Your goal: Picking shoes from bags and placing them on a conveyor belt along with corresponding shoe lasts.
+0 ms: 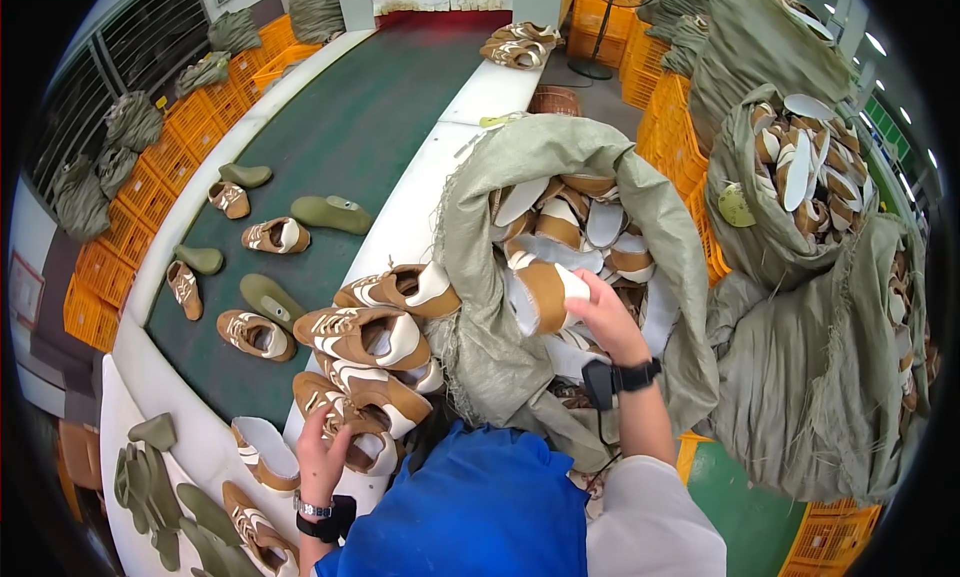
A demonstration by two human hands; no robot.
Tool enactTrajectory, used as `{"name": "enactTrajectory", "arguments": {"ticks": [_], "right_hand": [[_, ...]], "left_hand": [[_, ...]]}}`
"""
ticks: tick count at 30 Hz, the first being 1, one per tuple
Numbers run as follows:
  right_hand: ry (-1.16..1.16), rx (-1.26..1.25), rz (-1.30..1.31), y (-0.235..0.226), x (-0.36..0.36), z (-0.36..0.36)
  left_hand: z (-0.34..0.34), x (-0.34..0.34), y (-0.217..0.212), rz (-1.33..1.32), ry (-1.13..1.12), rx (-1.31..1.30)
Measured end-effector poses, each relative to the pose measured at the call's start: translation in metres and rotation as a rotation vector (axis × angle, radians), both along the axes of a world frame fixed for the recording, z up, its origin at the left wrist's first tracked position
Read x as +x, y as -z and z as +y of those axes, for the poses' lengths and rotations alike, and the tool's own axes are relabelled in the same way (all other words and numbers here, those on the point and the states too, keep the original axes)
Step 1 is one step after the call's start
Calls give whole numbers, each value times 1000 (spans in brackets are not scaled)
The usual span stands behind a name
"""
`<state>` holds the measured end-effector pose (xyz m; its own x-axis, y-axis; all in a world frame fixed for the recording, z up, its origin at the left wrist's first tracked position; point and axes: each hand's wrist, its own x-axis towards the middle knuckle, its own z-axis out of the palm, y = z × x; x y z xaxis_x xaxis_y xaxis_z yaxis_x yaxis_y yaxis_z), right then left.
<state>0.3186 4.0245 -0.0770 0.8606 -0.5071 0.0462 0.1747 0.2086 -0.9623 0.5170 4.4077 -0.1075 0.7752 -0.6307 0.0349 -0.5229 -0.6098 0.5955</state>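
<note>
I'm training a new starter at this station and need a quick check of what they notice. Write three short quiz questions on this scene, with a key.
1. What colour are the foot-shaped forms lying on the dark green belt?
A) Blue
B) Olive green
C) White

2. True or false: the left hand is inside the open sack.

3. What does the right hand hold?

Key:
1. B.
2. False; the left hand is at the laced shoes beside the sack.
3. A brown-and-white shoe piece, over the sack's mouth.
</note>
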Motion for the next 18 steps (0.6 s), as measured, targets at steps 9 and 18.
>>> {"name": "enactTrajectory", "arguments": {"ticks": [9, 18], "right_hand": [[-484, -1306, -364, -44, 46, 150], [-66, -604, -24, -70, 67, 139]], "left_hand": [[-90, -20, -43, 1278, 304, -800], [-36, -20, -60, 1022, 47, -979]]}}
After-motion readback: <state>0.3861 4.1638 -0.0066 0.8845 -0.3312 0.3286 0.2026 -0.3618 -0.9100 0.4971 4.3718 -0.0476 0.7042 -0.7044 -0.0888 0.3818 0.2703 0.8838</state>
